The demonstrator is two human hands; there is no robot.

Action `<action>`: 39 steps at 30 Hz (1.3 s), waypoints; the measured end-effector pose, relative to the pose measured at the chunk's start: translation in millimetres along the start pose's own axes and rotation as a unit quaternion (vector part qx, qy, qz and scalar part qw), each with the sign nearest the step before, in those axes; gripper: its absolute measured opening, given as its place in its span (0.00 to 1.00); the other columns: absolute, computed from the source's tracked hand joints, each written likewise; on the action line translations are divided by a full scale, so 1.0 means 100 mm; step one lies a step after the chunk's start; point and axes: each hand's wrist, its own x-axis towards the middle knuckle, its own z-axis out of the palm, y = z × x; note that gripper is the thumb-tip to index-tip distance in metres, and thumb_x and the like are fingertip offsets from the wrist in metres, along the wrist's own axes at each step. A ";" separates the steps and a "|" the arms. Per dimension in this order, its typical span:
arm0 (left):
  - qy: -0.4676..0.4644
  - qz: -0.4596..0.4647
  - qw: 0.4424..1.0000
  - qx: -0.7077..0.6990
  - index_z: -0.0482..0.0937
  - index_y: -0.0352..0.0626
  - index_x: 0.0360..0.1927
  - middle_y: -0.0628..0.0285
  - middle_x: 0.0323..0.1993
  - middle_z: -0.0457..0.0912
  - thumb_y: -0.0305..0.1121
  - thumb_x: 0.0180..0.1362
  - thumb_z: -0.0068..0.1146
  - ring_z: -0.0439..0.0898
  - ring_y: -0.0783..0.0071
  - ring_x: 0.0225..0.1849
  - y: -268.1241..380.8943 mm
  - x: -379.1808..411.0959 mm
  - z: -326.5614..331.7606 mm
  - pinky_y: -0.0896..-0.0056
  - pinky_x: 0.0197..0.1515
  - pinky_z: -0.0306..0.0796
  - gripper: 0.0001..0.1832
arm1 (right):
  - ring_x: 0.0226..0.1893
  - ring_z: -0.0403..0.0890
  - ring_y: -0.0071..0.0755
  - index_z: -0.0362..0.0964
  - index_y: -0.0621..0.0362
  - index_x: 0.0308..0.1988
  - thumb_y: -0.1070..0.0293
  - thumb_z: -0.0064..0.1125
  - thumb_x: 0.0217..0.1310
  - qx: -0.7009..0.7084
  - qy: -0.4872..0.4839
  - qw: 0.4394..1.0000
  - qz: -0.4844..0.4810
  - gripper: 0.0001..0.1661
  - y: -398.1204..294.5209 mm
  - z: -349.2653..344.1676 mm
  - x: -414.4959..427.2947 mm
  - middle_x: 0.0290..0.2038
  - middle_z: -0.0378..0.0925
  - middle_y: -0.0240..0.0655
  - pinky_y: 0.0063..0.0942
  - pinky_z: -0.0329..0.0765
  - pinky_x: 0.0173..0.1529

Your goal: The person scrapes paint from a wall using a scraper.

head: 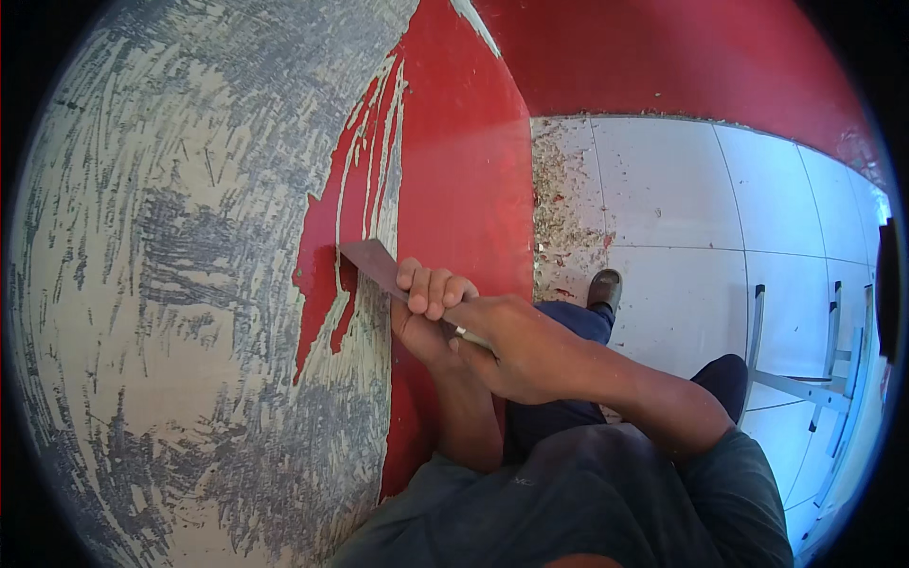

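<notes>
A paint scraper (375, 266) with a broad flat metal blade meets the wall, its wide edge at a patch of red paint (319, 245). My right hand (515, 348) grips the scraper's handle, of which only a short pale part shows. Further up the tool, my left hand (429, 302) has its fingers wrapped over the blade's narrow part. Long pale scrape marks (383, 156) run through the red just above the blade. To the left spreads a wide stripped wall surface (184, 284), mottled grey and cream. Unscraped red wall (465, 177) lies to the right of the blade.
Paint flakes (561, 206) litter the white tile floor (671, 184) along the wall's foot. Another red wall (675, 57) meets this one at a corner. A metal ladder (802, 387) stands at the far right. My shoe (605, 287) is near the flakes.
</notes>
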 end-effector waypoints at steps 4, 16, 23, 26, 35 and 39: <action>-0.006 -0.007 1.000 0.010 0.68 0.40 0.31 0.64 0.19 0.74 0.32 0.61 0.34 0.72 0.73 0.22 -0.01 0.01 0.04 0.71 0.34 0.68 0.10 | 0.27 0.72 0.55 0.61 0.68 0.29 0.78 0.48 0.47 0.023 0.023 0.999 -0.042 0.06 0.00 0.00 0.01 0.23 0.68 0.51 0.40 0.67 0.30; 0.018 0.008 1.000 0.010 0.69 0.40 0.32 0.63 0.19 0.74 0.34 0.61 0.33 0.72 0.74 0.21 -0.04 0.10 0.03 0.70 0.33 0.68 0.12 | 0.27 0.72 0.54 0.63 0.69 0.30 0.76 0.49 0.48 0.006 0.011 1.000 0.023 0.07 0.00 -0.12 0.08 0.24 0.68 0.53 0.41 0.67 0.31; 0.034 0.009 0.999 0.014 0.70 0.41 0.30 0.64 0.18 0.74 0.36 0.62 0.34 0.72 0.74 0.20 -0.02 0.19 0.00 0.70 0.32 0.68 0.13 | 0.26 0.72 0.56 0.65 0.69 0.32 0.75 0.48 0.49 0.019 -0.003 1.000 0.012 0.09 -0.01 -0.18 0.13 0.23 0.68 0.53 0.40 0.67 0.31; 0.030 -0.001 0.999 0.037 0.71 0.41 0.30 0.64 0.18 0.74 0.36 0.62 0.35 0.72 0.74 0.20 -0.02 0.24 -0.01 0.70 0.32 0.69 0.14 | 0.25 0.72 0.55 0.64 0.68 0.32 0.75 0.47 0.49 0.000 0.045 0.998 -0.044 0.08 -0.02 -0.20 0.17 0.22 0.68 0.53 0.39 0.67 0.31; 0.003 -0.005 1.000 0.030 0.71 0.39 0.28 0.65 0.19 0.75 0.26 0.56 0.39 0.72 0.76 0.21 -0.05 0.33 -0.05 0.74 0.33 0.68 0.08 | 0.24 0.72 0.53 0.64 0.69 0.32 0.75 0.46 0.47 -0.028 0.026 0.998 -0.046 0.09 -0.01 -0.28 0.22 0.22 0.68 0.53 0.39 0.67 0.29; 0.018 -0.002 0.999 0.046 0.71 0.39 0.28 0.66 0.18 0.75 0.27 0.56 0.39 0.71 0.77 0.20 -0.05 0.37 -0.05 0.74 0.33 0.67 0.08 | 0.25 0.73 0.54 0.64 0.68 0.33 0.75 0.45 0.47 -0.007 0.010 1.000 0.014 0.10 -0.02 -0.31 0.24 0.22 0.68 0.53 0.40 0.67 0.30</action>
